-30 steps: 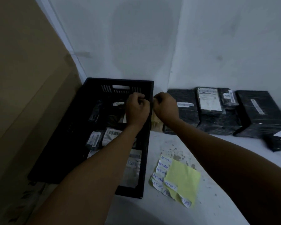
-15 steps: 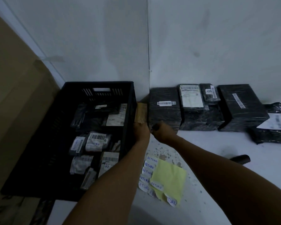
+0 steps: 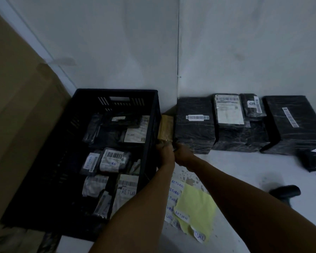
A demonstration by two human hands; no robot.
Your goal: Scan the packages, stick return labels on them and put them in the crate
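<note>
Black crate (image 3: 154, 114) on the white floor (image 3: 244, 170), in the corner, serving as landmark here. Inside it, a jumble of black and white wrapped parcels (image 3: 115, 158), several with barcode stickers, two with handwritten "RETURN" readable, one more showing only "RN". Left of the crate, a tall brown cardboard sheet (image 3: 16, 106) leaning against the wall. Right of the crate, against the wall, a row of black wrapped boxes (image 3: 194, 128), each with a white barcode strip or a printed shipping label; small print too blurred to read. Wedged between the crate's right wall and the nearest black box, a small tan package (image 3: 165, 129). At its near end, left hand (image 3: 165, 152) and right hand (image 3: 183, 155) close together, fingers curled at the package's lower edge; actual grip impossible to tell, fingertips hidden. Right of the crate's near corner, a yellow backing sheet (image 3: 195, 207) with white stickers (image 3: 181, 215) handwritten "RETURN" along its edges. Farther right, a dark handheld scanner (image 3: 286, 193) lying on the floor.
</note>
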